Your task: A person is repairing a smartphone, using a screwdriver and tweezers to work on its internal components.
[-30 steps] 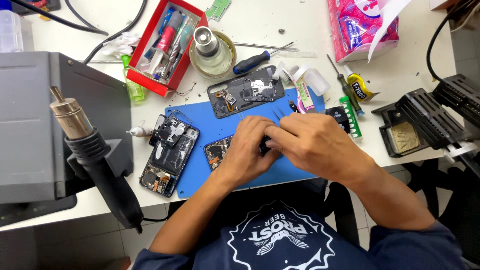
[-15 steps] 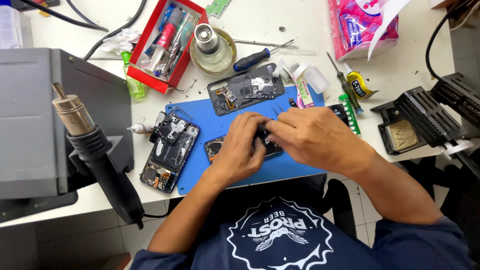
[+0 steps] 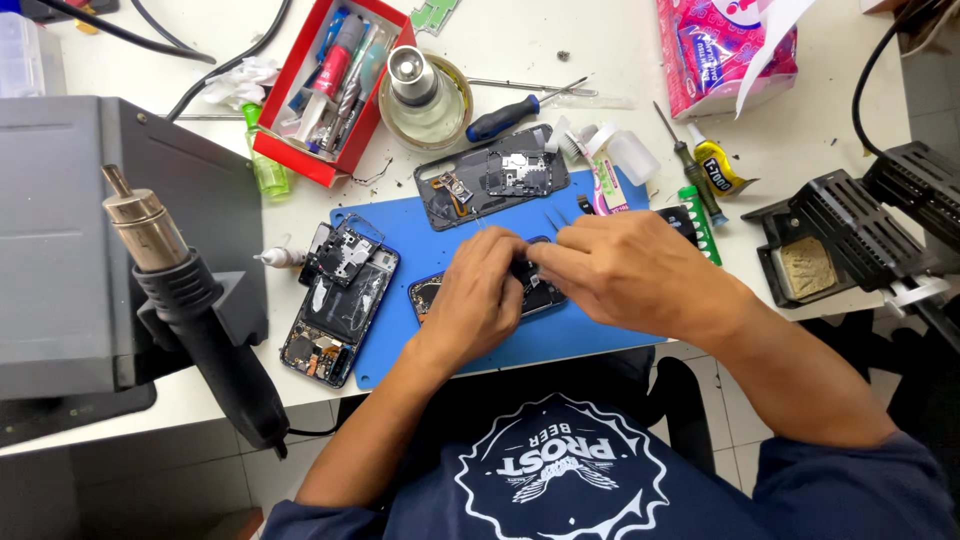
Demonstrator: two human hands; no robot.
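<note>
Left hand: my left hand lay curled over the opened dark phone body, fingers pressed down on it.
Right hand: my right hand pinched thin metal tweezers shut, tips up, and touched the phone too.
Phone: it lay on the blue rubber work mat, mid-table, mostly hidden under my hands.
Nearby: a second stripped phone lay at the mat's left edge; a dark back cover lay beyond my hands.
</note>
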